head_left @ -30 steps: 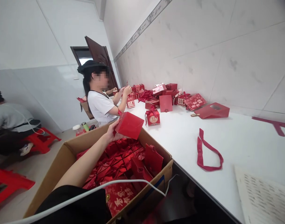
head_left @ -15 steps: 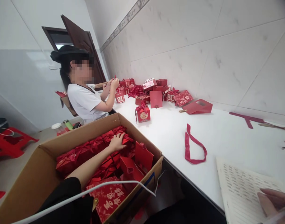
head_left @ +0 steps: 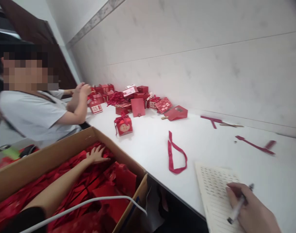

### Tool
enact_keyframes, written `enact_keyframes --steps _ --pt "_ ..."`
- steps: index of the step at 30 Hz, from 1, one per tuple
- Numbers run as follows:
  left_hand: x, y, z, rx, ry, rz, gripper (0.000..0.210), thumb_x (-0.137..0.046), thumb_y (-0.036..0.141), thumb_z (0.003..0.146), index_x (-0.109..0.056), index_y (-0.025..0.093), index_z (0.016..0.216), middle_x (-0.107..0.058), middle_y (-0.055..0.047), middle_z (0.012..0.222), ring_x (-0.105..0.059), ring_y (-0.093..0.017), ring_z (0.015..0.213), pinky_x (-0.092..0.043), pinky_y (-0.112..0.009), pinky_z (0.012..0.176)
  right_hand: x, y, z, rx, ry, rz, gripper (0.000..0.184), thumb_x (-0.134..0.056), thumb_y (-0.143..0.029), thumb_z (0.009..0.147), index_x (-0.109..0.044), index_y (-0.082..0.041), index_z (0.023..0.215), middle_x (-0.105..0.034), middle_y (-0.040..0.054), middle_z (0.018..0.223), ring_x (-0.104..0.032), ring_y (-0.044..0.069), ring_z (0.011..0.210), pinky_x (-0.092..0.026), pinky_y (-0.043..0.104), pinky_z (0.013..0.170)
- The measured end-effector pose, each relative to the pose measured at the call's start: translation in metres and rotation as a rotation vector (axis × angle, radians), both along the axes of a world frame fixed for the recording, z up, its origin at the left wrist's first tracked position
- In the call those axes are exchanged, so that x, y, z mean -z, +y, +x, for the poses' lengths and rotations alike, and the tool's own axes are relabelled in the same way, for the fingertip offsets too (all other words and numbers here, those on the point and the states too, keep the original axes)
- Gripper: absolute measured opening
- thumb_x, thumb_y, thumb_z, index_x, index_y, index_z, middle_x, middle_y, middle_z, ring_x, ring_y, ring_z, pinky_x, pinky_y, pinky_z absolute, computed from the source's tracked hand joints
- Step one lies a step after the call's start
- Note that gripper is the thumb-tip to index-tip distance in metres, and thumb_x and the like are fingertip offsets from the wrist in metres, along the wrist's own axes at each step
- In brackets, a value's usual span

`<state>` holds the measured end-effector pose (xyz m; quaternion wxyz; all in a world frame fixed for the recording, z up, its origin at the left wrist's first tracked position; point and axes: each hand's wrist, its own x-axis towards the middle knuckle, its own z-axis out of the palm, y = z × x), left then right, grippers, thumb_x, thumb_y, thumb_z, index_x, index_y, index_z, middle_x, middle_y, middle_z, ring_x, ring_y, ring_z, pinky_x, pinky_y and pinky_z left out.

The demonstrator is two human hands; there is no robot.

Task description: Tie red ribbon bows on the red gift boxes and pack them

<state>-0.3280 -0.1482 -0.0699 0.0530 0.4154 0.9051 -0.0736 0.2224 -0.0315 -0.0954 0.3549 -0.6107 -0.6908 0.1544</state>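
Observation:
My left hand [head_left: 96, 155] reaches into a large cardboard box [head_left: 134, 166], its fingers spread over the red, ribbon-tied gift boxes [head_left: 76, 194] packed inside. The fingers touch the top of those at the far end, near the box wall. On the white table, my right hand [head_left: 256, 210] holds a pen [head_left: 237, 210] above a notebook [head_left: 217, 184]. Rows of handwriting fill the upper part of the page, with ruled lines below. A single red gift box [head_left: 124, 126] with a bow and a gold round emblem stands on the table beyond the carton.
A loop of red ribbon [head_left: 171, 158] lies mid-table. More red strips [head_left: 257, 145] are by the wall. Gift boxes and flat red cartons [head_left: 138, 106] are heaped at the back. On the left a person in a white shirt [head_left: 34, 113] handles a gift box. A white cable [head_left: 89, 202] crosses the carton.
The view has swung right, so things appear shifted left. More of my right hand and its pen now shows. My left hand remains on the gift boxes, its fingers more spread.

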Motion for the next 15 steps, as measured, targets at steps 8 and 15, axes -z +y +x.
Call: enact_keyframes --steps 8,15 --pt "-0.131 0.05 0.114 0.641 -0.195 0.386 0.033 -0.038 0.043 0.081 -0.059 0.02 0.089 -0.064 -0.008 0.096 -0.059 -0.022 0.091 -0.043 -0.03 0.082 -0.015 -0.012 -0.015 -0.054 0.03 -0.016 0.025 -0.044 -0.048 0.075 -0.054 -0.026 0.08 -0.064 0.0037 0.076 -0.063 0.021 0.066 -0.052 0.03 0.057" --pt "-0.084 0.098 0.285 1.106 -0.179 0.006 0.054 -0.057 0.052 0.072 -0.054 0.013 0.109 -0.057 -0.014 0.106 -0.058 -0.03 0.092 -0.048 -0.04 0.076 -0.014 -0.012 -0.02 -0.164 0.063 -0.045 0.022 -0.039 -0.042 0.082 -0.053 -0.024 0.084 -0.059 0.0044 0.075 -0.06 0.02 0.066 -0.05 0.031 0.059"
